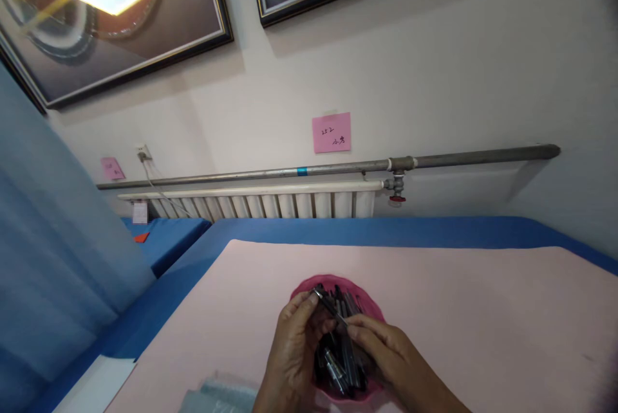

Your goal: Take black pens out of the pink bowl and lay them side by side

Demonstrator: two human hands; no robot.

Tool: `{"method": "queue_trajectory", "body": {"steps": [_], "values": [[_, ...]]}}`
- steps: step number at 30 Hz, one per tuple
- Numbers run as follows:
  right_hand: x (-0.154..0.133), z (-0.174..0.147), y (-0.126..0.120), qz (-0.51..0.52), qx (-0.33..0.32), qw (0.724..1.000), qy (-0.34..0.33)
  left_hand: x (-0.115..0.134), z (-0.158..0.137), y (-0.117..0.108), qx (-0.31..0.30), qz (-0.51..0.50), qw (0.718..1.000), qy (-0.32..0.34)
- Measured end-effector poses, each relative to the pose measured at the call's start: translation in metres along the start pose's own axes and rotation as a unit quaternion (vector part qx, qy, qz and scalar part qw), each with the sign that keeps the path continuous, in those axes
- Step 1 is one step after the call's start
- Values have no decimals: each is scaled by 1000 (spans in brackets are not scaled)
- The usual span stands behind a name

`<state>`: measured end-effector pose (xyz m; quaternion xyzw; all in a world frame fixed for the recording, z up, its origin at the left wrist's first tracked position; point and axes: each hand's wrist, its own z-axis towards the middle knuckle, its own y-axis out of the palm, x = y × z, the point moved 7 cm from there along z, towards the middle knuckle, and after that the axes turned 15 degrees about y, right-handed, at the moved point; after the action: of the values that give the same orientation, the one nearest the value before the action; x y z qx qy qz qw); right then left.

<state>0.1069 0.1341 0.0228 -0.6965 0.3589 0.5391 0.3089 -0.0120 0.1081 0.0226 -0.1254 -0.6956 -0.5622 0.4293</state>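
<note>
A dark pen (pixel 331 305) is held slantwise between my two hands, above a pink bowl (pixel 369 303) with a wavy rim. My left hand (pixel 295 342) pinches the pen's upper left end, where a shiny metal part shows. Fingers of my right hand (pixel 383 345) are closed on its lower right end. Several black and clear pens (pixel 335 368) lie in the bowl beneath, partly covered by my hands. Whether the pen is in one piece or two I cannot make out.
The bowl rests on a pink sheet (pixel 458 310) over a blue table (pixel 386 231). A grey-green cloth or packet (pixel 219 397) and white paper (pixel 99 384) lie at front left. Behind stand a white radiator (pixel 270 201) and a metal pipe (pixel 454 159). A blue curtain (pixel 53 258) hangs left.
</note>
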Motion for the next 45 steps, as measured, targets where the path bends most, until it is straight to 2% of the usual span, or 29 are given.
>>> {"method": "queue_trajectory", "body": {"steps": [3,6,16,21,28,33,45], "values": [[-12,-7,2,-88,24,995,-44,1,-1,0,9,-11,1000,-2],[-21,-13,3,-133,43,988,-69,1,-2,-2,18,1,1000,-9],[-22,-12,2,-154,55,981,-101,-3,-3,-2,25,-7,999,-24],[-25,-16,3,-178,60,974,-127,-2,-1,-4,25,0,1000,-6],[-24,-16,3,-172,60,974,-133,-3,-4,-3,18,-6,999,-32],[-23,-15,2,-172,57,976,-123,-1,-3,-2,22,18,1000,-11],[-21,-13,1,-114,42,989,-83,1,-2,-5,28,14,999,-6]]}}
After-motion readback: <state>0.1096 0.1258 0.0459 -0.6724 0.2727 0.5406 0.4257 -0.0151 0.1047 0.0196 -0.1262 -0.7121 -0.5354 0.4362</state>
